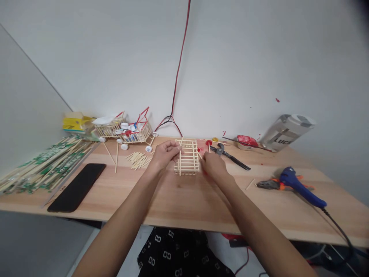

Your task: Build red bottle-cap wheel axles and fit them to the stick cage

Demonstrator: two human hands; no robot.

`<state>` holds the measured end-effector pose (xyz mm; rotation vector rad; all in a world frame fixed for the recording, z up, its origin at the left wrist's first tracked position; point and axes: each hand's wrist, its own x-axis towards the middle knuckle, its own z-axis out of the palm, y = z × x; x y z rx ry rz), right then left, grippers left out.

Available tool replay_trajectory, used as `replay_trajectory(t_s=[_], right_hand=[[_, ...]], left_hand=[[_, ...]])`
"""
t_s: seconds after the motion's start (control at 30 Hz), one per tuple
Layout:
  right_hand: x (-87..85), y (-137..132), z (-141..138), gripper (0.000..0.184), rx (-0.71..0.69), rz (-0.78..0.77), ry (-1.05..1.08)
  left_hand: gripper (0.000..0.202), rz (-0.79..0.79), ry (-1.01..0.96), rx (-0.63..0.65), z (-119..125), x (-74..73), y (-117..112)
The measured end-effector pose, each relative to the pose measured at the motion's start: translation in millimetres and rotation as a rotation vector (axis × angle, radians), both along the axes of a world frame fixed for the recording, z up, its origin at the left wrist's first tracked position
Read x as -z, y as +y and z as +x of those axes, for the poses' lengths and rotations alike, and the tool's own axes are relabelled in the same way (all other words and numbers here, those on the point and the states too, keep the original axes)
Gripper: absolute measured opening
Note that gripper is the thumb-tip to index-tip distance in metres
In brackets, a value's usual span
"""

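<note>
A small frame of wooden sticks, built like a crate with crossing bars, rests on the table in front of me. My left hand grips its left side between thumb and fingers. At its right side is my right hand, with the fingers closed together. A short wooden stick juts from these fingertips towards the frame. Left of the frame, near my left hand, lies a loose pile of cut sticks. Just beyond my right hand are a red cap on a stick and dark-handled pliers.
Two small stick carts stand at the back left, one filled with bottle caps. Wrapped chopsticks and a black phone lie left. On the right are a blue glue gun, orange-handled pliers, a red-stained tub and a tilted container.
</note>
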<state>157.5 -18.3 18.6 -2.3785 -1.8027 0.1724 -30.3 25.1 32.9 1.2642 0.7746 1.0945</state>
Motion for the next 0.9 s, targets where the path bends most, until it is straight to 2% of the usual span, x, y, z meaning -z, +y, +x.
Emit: replay_trajectory(t_s=[0.2, 0.33, 0.4, 0.53, 0.67, 0.9], right_hand=[[-5.9, -8, 7, 0.028, -0.018, 0.064, -0.012], [-8.7, -13, 16, 0.026, -0.005, 0.141, 0.002], [-8.8, -15, 19, 0.024, -0.041, 0.267, 0.064], [-10.7, -18, 16, 0.024, -0.245, 0.536, 0.352], [-14.6, -21, 3, 0.022, -0.351, 0.534, 0.522], [-14.8, -26, -13, 0.020, -0.460, 0.494, 0.524]], left_hand=[[0.038, 0.014, -0.023, -0.078, -2, 0.2, 9], [0.033, 0.061, 0.017, -0.058, -2, -4.2, 12], [0.033, 0.062, 0.010, -0.036, 0, -5.7, 14], [0.032, 0.046, -0.030, -0.016, 5, -6.8, 15], [0.031, 0.044, -0.035, -0.019, 8, -7.7, 13], [0.027, 0.056, 0.032, -0.033, 8, -9.6, 7]])
